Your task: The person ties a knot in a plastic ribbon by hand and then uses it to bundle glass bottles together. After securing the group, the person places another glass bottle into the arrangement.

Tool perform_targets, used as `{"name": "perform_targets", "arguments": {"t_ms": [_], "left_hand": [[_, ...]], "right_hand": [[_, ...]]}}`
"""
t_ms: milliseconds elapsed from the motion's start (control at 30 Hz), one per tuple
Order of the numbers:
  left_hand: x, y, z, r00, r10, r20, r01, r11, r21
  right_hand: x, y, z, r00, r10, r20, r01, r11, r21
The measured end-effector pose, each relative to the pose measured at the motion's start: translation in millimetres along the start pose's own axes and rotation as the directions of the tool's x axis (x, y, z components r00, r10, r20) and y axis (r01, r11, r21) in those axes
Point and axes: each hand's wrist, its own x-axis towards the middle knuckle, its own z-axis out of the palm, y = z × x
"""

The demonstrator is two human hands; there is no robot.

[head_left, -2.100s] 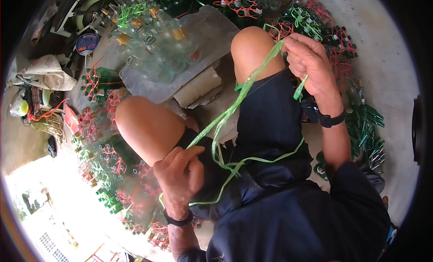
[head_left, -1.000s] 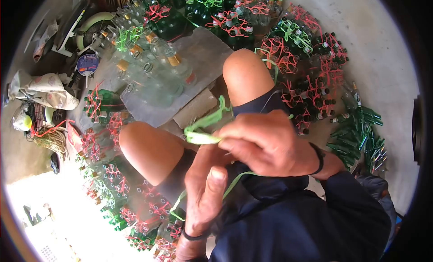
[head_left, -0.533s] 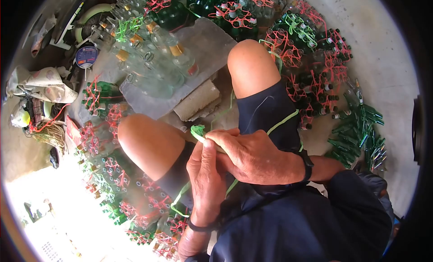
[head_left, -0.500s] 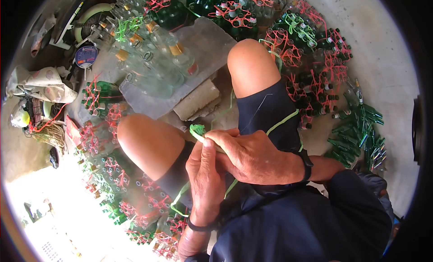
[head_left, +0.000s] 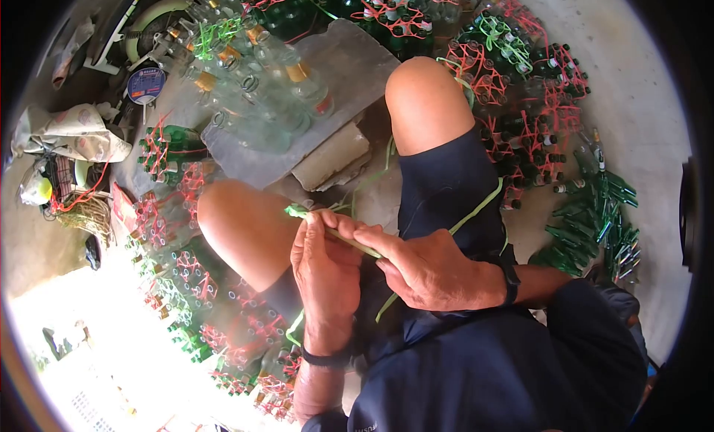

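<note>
A light-green plastic strip is stretched between my two hands, above my lap. My left hand pinches it near its bunched green end, thumb on top. Farther along the strip, my right hand grips it between thumb and fingers. Loose green lengths hang below my hands, and one piece lies across my right thigh. Past my knees, several clear glass bottles stand on a grey slab, with green strip tied about some necks.
Bundles of bottles tied with red strip stand at the right, and more bundles at the lower left. Loose green bottles lie in a pile by the wall. A stone block sits at the slab's near edge. A fan stands at the left.
My hands have moved apart along the strip; the right slid right while the left shifted slightly left. More of the strip now shows between them. The view has shifted a little.
</note>
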Motion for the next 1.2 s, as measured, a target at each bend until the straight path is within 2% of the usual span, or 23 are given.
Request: {"name": "perform_targets", "arguments": {"t_ms": [67,133,200,267,333,367,400,467,500,633,700,833,900,1100,1200], "left_hand": [[4,2,-4,1.0,0.003,0.004,-0.003,0.992,-0.127],[6,8,-5,1.0,0.013,-0.016,-0.014,0.996,-0.088],[8,15,-10,0.999,0.026,-0.038,-0.028,0.998,-0.051],[11,24,-18,1.0,0.02,-0.017,-0.022,0.994,-0.104],[10,28,-16,0.998,0.045,-0.038,-0.048,0.996,-0.081],[10,29,-16,0.998,0.053,-0.018,-0.054,0.997,-0.062],[9,30,-15,0.998,0.061,0.003,-0.061,0.997,-0.043],[9,30,-14,0.997,0.077,0.022,-0.076,0.996,-0.041],[9,31,-13,0.995,0.085,0.045,-0.083,0.996,-0.042],[9,39,-14,0.989,0.136,0.058,-0.134,0.991,-0.028],[10,44,-18,0.987,0.157,0.021,-0.157,0.988,-0.007],[8,56,-20,0.975,0.22,-0.02,-0.219,0.975,0.022],[6,57,-21,0.972,0.234,-0.03,-0.232,0.972,0.045],[8,62,-27,0.968,0.248,-0.029,-0.247,0.968,0.041],[11,64,-34,0.97,0.242,-0.026,-0.241,0.97,0.024]], "right_hand": [[-6,1,-1,0.999,-0.008,-0.049,0.009,1.0,0.014],[-9,1,-10,0.995,0.034,0.097,-0.041,0.997,0.065],[-19,8,-6,0.997,-0.001,0.079,-0.006,0.995,0.097],[-29,14,-8,0.998,-0.036,0.059,0.028,0.991,0.128],[-35,17,-13,0.976,-0.071,0.204,0.053,0.994,0.091],[-36,16,-21,0.957,-0.158,0.243,0.174,0.984,-0.044],[-34,15,-27,0.956,-0.166,0.24,0.181,0.983,-0.04],[-32,14,-35,0.942,-0.151,0.3,0.167,0.985,-0.029],[-32,12,-35,0.968,-0.1,0.229,0.09,0.995,0.053],[-37,11,-37,0.965,-0.062,0.254,0.037,0.994,0.103],[-40,12,-39,0.935,-0.019,0.354,-0.013,0.996,0.087],[-41,13,-41,0.921,-0.05,0.386,0.026,0.997,0.066],[-43,15,-40,0.915,-0.008,0.403,-0.044,0.992,0.121],[-46,16,-42,0.877,0.037,0.479,-0.118,0.983,0.14],[-46,18,-44,0.868,0.018,0.496,-0.098,0.986,0.135]]}}
